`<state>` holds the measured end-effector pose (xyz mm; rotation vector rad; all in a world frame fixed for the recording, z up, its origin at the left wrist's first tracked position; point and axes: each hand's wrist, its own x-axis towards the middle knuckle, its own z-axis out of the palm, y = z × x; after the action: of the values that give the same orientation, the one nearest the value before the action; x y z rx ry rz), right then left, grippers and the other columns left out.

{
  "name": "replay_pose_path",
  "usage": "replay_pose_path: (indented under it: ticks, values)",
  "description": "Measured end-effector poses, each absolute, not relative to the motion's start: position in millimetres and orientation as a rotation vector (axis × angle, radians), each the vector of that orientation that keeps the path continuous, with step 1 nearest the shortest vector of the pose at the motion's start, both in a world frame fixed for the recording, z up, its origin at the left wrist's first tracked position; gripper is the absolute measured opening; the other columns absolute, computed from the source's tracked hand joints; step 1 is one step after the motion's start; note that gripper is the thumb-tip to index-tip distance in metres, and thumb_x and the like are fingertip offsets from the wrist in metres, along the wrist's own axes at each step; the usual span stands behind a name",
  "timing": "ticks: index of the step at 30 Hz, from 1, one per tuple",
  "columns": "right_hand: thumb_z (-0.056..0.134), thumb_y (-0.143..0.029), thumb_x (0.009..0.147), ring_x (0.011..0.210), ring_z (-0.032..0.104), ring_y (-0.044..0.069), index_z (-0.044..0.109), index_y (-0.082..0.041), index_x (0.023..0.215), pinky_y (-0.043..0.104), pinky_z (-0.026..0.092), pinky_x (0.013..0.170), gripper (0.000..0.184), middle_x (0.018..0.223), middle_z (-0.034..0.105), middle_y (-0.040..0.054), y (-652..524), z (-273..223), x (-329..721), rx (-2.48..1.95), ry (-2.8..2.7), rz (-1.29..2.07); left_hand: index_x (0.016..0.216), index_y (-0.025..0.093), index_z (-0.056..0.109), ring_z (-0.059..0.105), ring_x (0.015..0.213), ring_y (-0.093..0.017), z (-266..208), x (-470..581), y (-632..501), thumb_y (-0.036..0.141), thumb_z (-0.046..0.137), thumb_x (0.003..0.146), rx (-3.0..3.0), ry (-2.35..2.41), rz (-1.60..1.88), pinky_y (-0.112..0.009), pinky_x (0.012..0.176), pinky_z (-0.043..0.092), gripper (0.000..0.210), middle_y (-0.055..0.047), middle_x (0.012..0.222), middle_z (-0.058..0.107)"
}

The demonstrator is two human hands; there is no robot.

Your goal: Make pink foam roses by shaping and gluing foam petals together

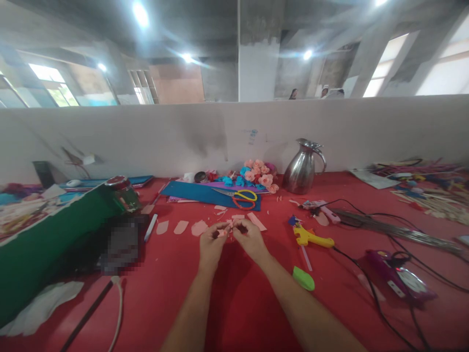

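Above the red table, my left hand (pixel 213 240) and my right hand (pixel 249 238) meet fingertip to fingertip. Both are closed in a pinch on a small pink piece (pixel 222 233), mostly hidden by the fingers; it looks like the pink petal cutouts nearby. A rounded pink petal (pixel 199 228) lies just left of my left hand, with two more cut petals (pixel 181 227) farther left. Behind my right hand is a pink strip (pixel 257 221) among small scraps. Beyond the hands, scissors (pixel 245 197) with yellow and red handles rest on blue sheets (pixel 194 194).
A yellow glue gun (pixel 311 238), its black cord and a purple power box (pixel 401 278) are on the right, near a green piece (pixel 303 278). At the back stand pink flowers (pixel 258 172) and a metal jug (pixel 301 168). Left are a white pen (pixel 151 228), glass jar (pixel 123 194) and green box (pixel 54 244).
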<state>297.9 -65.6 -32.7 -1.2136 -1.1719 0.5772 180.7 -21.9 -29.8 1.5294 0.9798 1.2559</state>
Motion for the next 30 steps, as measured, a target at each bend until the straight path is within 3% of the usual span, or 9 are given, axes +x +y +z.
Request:
replay_pose_path:
  ticks: [3,9,15,24,30]
  values:
    - [0.052,-0.026,0.073,0.067,0.056,0.014,0.059,-0.019,0.073,0.026,0.046,0.064,0.01,0.075,0.063,0.0013,-66.2,-32.5,298.2,-1.226,-1.17,0.578,0.076,0.019,0.071,0.06,0.062,-0.013,-31.3,180.2,-20.7,0.029,0.067,0.066,1.549,0.965,1.3,-0.023,0.057,0.047,0.015,-0.001,0.073,0.07]
    - [0.052,-0.024,0.073,0.068,0.057,0.015,0.061,-0.018,0.072,0.026,0.046,0.064,0.01,0.076,0.063,0.0023,-67.1,-31.3,298.7,-1.229,-1.162,0.566,0.078,0.018,0.074,0.066,0.078,-0.02,-29.1,179.6,-22.2,0.03,0.068,0.066,1.489,0.907,1.229,-0.031,0.074,0.051,0.018,-0.005,0.08,0.073]
    - [0.052,-0.023,0.075,0.073,0.059,0.016,0.062,-0.019,0.074,0.027,0.047,0.067,0.011,0.079,0.064,0.003,-67.7,-30.3,298.2,-1.23,-1.178,0.551,0.079,0.017,0.074,0.067,0.078,-0.02,-28.2,179.9,-23.0,0.029,0.069,0.065,1.427,0.938,1.193,-0.032,0.076,0.051,0.019,-0.005,0.079,0.074]
    - [0.051,-0.016,0.078,0.073,0.054,0.015,0.059,-0.02,0.076,0.027,0.043,0.067,0.009,0.079,0.06,0.0026,-74.5,-23.2,304.4,-1.336,-1.519,0.247,0.072,0.016,0.072,0.061,0.064,-0.016,-29.1,176.6,-21.6,0.028,0.064,0.068,1.636,0.969,1.179,-0.025,0.062,0.047,0.014,-0.002,0.067,0.07]
    - [0.051,-0.017,0.078,0.07,0.052,0.015,0.057,-0.02,0.075,0.026,0.041,0.062,0.008,0.076,0.058,0.0023,-74.3,-24.3,305.3,-1.36,-1.565,0.255,0.068,0.016,0.07,0.06,0.063,-0.015,-31.9,177.8,-20.7,0.024,0.061,0.067,1.595,0.959,1.169,-0.024,0.062,0.045,0.011,0.0,0.065,0.068]
